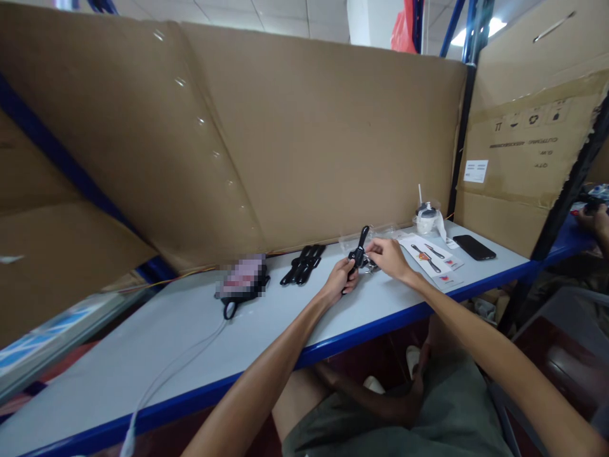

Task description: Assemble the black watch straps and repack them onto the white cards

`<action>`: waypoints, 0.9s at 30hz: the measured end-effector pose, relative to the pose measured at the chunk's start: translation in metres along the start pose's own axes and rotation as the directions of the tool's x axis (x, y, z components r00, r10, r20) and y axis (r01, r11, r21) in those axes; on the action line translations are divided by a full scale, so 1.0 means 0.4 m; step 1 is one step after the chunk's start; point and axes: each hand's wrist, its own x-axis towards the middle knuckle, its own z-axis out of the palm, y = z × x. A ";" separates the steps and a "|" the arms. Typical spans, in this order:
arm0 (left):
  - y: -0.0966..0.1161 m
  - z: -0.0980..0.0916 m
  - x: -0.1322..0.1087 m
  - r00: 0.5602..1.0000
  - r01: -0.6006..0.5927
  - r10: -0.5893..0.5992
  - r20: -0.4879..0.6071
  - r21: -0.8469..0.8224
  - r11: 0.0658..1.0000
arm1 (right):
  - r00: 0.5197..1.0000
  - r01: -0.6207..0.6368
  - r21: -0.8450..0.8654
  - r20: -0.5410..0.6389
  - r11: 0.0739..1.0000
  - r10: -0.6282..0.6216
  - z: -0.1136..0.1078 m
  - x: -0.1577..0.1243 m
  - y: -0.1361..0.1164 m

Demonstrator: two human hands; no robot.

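My left hand [343, 277] is closed around a black two-handled tool that looks like a spokeshave body [363, 238], held tilted above the table. Close beside it, my right hand [387, 255] has its fingertips pinched together at the tool's middle; whatever they hold is too small to make out. Small shiny metal parts [369, 265] lie just under the right fingers, partly hidden. Several more black spokeshave bodies [302, 264] rest side by side on the table, left of my hands. A printed sheet [429, 255] picturing the tool lies to the right.
On the white table [190, 343] sit a blurred-out object [243, 277] with a cable [178, 355] at left, and a black phone [474, 247] and lidded cup [427, 219] at right. Clear plastic [349, 241] lies behind my hands. Cardboard walls [333, 139] enclose the back. Another person's hand [600, 222] shows far right.
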 end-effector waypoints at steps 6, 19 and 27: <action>-0.004 0.007 0.002 0.999 -0.013 0.014 -0.033 0.038 0.999 | 0.992 -0.050 -0.135 0.106 0.990 0.064 0.065 0.071 -0.026; 0.001 0.017 0.005 0.995 0.020 -0.018 -0.098 0.024 1.000 | 0.964 -0.014 -0.486 0.227 0.874 0.142 0.096 0.127 -0.068; 0.015 0.006 0.005 0.993 0.084 -0.091 -0.073 -0.088 0.993 | 0.964 -0.078 -0.452 0.191 0.889 0.182 0.140 0.148 -0.026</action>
